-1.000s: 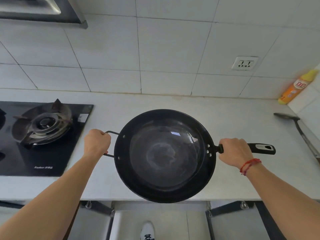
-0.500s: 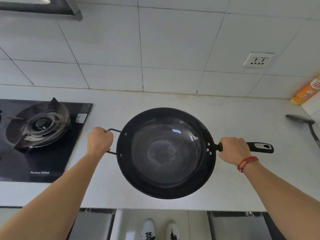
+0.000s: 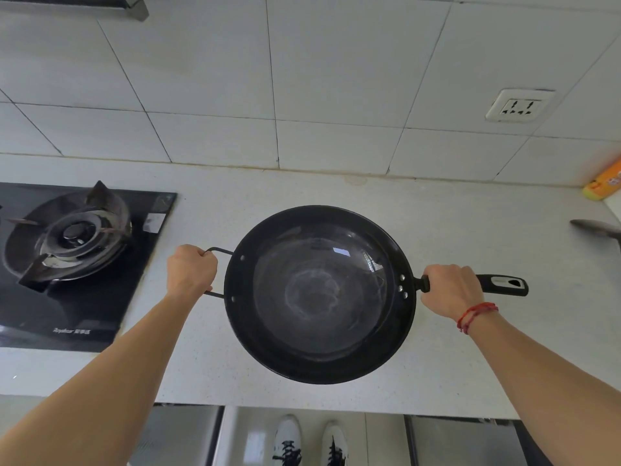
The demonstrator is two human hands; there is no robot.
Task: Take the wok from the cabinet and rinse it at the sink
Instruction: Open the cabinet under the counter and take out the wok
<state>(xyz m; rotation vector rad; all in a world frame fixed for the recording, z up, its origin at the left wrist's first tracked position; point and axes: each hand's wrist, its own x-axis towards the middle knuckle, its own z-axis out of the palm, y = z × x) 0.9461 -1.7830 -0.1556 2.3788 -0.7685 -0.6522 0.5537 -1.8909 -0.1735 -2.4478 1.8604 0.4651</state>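
Pale countertop (image 3: pixel 470 230) beneath both hands. Black gas stove (image 3: pixel 70 237) well left of left hand. Black wok (image 3: pixel 319 294) between hands, held level over counter, open side up. Left hand (image 3: pixel 191 272) fist closed round wire loop handle (image 3: pixel 220 251). Right hand (image 3: pixel 448 290) wrapped round long handle (image 3: pixel 504 284) close to wok wall, handle tip protruding past knuckles. Red string bracelet (image 3: pixel 475 314) on right wrist.

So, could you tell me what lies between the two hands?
In the head view, the black wok fills that gap; the left hand grips its loop handle, the right hand its long handle.
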